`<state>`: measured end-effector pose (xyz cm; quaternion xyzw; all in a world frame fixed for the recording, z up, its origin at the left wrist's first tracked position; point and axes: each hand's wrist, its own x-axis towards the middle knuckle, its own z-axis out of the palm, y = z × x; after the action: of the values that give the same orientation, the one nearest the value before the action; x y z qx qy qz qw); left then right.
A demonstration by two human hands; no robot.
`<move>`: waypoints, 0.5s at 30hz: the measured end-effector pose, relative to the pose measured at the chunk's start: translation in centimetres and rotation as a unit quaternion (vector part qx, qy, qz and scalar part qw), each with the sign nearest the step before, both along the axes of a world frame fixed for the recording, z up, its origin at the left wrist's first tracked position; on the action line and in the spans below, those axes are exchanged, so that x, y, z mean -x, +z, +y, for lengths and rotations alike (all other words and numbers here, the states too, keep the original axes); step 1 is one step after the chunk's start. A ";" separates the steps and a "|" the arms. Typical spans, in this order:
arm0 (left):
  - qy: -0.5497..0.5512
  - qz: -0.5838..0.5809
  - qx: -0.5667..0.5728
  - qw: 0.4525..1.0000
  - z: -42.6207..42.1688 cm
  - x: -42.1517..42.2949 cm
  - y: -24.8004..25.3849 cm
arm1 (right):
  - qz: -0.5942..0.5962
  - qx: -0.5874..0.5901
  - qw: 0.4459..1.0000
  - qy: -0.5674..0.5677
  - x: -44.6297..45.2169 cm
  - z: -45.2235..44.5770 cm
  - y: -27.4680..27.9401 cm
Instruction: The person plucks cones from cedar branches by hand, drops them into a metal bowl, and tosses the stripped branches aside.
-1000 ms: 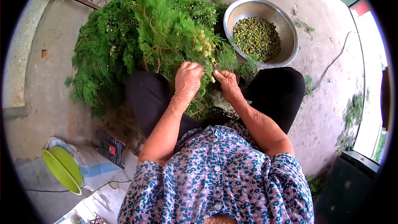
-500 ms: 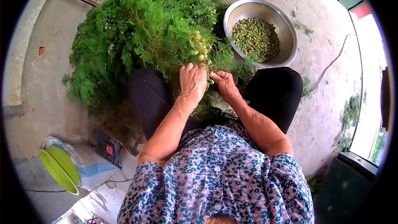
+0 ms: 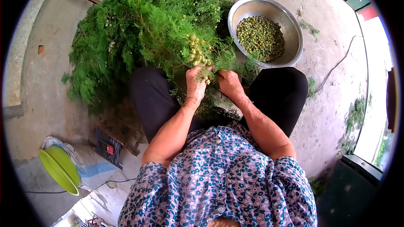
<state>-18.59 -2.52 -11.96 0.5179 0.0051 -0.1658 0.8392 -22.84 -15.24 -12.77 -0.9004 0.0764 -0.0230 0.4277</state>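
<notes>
Between my knees, my left hand [image 3: 195, 85] is closed around an evergreen sprig with a cluster of pale green cones [image 3: 196, 51] standing above the fingers. More small cones dangle beside its thumb. Just to the right, my right hand [image 3: 230, 83] has its fingers curled in against the same greenery; its fingertips are hidden, so what they pinch does not show. A large heap of feathery evergreen branches [image 3: 109, 46] spreads ahead and to the left. Beyond my right knee a metal basin [image 3: 294, 38] contains a mound of small green-brown cones [image 3: 261, 38].
A lime-green basin [image 3: 59, 169] leans on a pale sack [image 3: 90, 166] at the lower left, near a dark item with a red panel [image 3: 108, 148]. Loose sprigs [image 3: 357, 111] and a thin cable [image 3: 336, 65] lie on the concrete floor at right. A dark green cabinet [image 3: 347, 189] stands lower right.
The cone cluster has tipped a little left, and small cones now show beside my left thumb. My right hand has turned and curled its fingers inward, slightly lower and apart from the left.
</notes>
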 end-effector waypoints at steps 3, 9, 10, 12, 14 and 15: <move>0.016 0.006 -0.022 1.000 0.3 0.0 -0.4 | 0.026 0.096 0.994 -0.042 0.0 -1.2 3.4; 0.009 0.015 -0.057 0.998 -0.4 0.3 1.3 | -0.124 -0.229 0.958 -0.121 -1.9 -0.9 5.9; 0.009 0.015 -0.057 0.998 -0.2 0.2 0.8 | -0.144 -0.163 0.972 -0.092 -2.4 -0.6 4.8; -0.026 -0.087 -0.143 0.986 0.3 -0.1 -0.3 | -0.094 -0.114 0.987 -0.061 -2.5 0.0 4.3; -0.018 -0.110 -0.189 0.976 0.1 0.0 -0.4 | -0.067 -0.086 0.992 -0.056 -2.8 0.8 4.2; -0.011 -0.133 -0.231 0.964 -0.1 0.1 0.0 | -0.067 -0.086 0.993 -0.055 -2.8 1.0 4.2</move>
<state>-18.66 -2.63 -11.96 0.7152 -0.0743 -0.0987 0.6879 -19.99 -14.27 -8.62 -0.8509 0.0989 -0.0998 0.5062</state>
